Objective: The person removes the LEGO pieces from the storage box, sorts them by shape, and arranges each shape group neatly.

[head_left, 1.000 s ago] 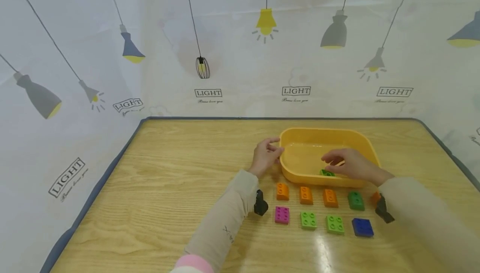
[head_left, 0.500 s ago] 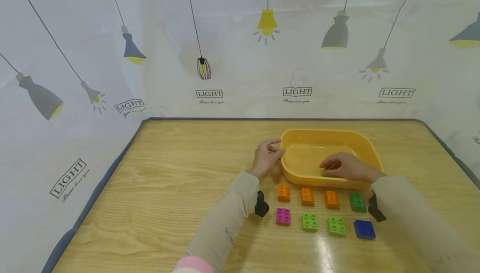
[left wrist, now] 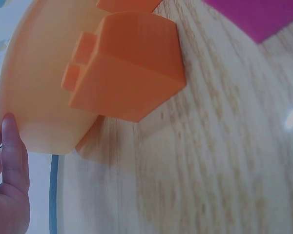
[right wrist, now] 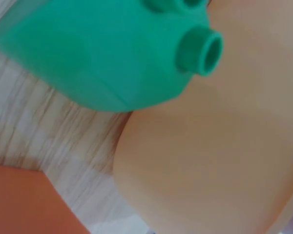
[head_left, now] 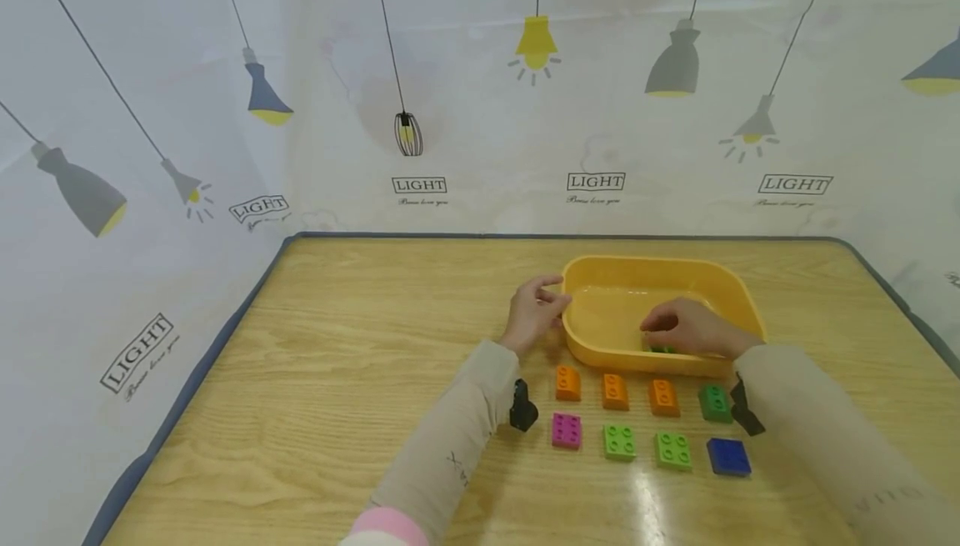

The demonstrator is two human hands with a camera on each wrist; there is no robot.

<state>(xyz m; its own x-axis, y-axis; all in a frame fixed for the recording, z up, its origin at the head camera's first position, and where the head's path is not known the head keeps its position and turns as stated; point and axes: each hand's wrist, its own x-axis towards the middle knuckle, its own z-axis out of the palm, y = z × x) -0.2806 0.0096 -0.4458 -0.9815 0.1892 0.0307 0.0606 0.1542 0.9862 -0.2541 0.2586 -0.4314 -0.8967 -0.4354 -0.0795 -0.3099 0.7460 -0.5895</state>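
Note:
A yellow plastic basin (head_left: 603,314) stands at the back right of the table. My left hand (head_left: 531,314) is at its left end, with thumb and fingertips touching the rim; in the left wrist view a nearly straight finger (left wrist: 12,151) lies against the outer wall. Inside the basin, my right hand (head_left: 688,328) pinches a green building block (head_left: 662,350), mostly hidden under the fingers. Below the right wrist is a dark green block (head_left: 716,403), which looms large in the right wrist view. The right hand itself hardly shows there.
Before the basin lie several orange blocks (head_left: 615,393) in a row with the dark green one. A nearer row has a magenta block (head_left: 566,431), two lime-green blocks (head_left: 619,442) and a blue block (head_left: 728,457). One orange block (right wrist: 29,204) shows only in the right wrist view.
My right hand has lowered onto the green block in the basin, its fingers closing together, then risen slightly. The left hand has stayed at the rim.

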